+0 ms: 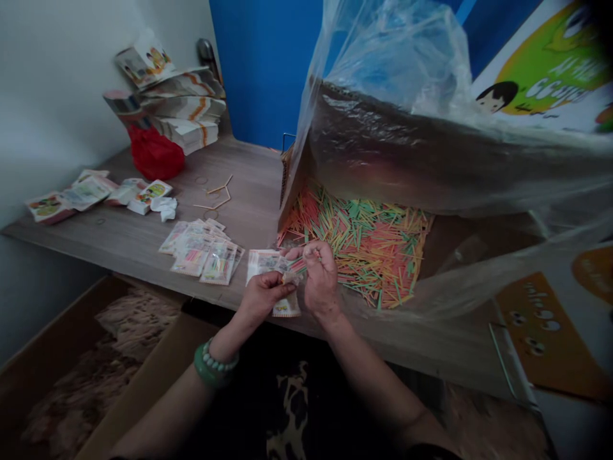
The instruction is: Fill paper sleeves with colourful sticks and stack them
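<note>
My left hand (261,295) pinches a small clear printed packet (287,308) near the table's front edge. Beside it, my right hand (322,278) is closed on a few thin coloured sticks (297,263), whose ends are at the packet's mouth. Whether the tips are inside the packet I cannot tell. Behind my left hand lie more flat packets (261,260), partly covered by it. To the right, a heap of red, green and yellow sticks (368,239) spreads inside a large clear plastic bag (397,51). Several packets with coloured sticks inside (194,255) lie at the left.
Printed packs (50,206) and crumpled tissue (164,207) lie at the far left, near a red bag (156,152) and stacked printed cartons (189,108). Bent sticks (215,201) rest behind the packets. Below the table stands a box (138,370) with pale crumpled material.
</note>
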A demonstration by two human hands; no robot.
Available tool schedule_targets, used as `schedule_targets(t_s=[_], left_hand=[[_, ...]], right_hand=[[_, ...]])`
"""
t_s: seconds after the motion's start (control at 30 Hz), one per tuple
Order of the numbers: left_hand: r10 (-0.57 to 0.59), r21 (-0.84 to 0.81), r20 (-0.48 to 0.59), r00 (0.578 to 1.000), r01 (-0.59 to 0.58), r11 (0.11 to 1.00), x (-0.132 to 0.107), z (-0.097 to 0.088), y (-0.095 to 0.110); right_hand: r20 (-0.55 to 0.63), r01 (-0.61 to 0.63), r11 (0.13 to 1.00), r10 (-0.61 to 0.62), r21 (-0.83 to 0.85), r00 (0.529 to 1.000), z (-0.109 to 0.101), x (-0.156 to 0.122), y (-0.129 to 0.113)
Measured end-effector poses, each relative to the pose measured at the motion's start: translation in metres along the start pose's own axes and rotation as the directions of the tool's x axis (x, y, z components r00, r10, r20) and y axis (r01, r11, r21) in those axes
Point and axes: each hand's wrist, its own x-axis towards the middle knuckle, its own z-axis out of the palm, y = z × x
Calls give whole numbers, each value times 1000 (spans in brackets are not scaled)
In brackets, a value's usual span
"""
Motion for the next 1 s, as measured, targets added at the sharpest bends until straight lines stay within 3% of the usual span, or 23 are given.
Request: schedule_targets(t_s=[0.13,0.27,0.4,0.47,0.53,0.67,0.83,1.0], left_hand=[[-32,-83,-6,999,32,996,0,-4,-1],[-32,-67,15,999,33,997,0,-5,-4],[126,58,79,989,-131,990,3,-3,-2],[246,97,95,965,-255,962,5,-5,1],[292,62,92,952,-298,953,7,-9,3],[236,-56,108,966,-231,971,7,-19,1],[257,-55,125,958,-252,966,6,-18,-3],[278,18,73,958,-280,960,-3,-16,-1]], right_hand=[[29,-40,998,42,-51,999,-7,-10,10],[73,-155,978,166,-140,983,-19,-15,12],[191,-231,932,290,-279,938,-26,-11,11],[277,-184,912,295,-365,914,-31,-8,8],[339,-124,906,274,-404,900,-36,-7,5],[278,-117,893,257,-435,925,-49,-10,6],[172,-60,745,230,-664,958,-50,-17,15],[259,56,731,169,-680,951,-40,-21,15]])
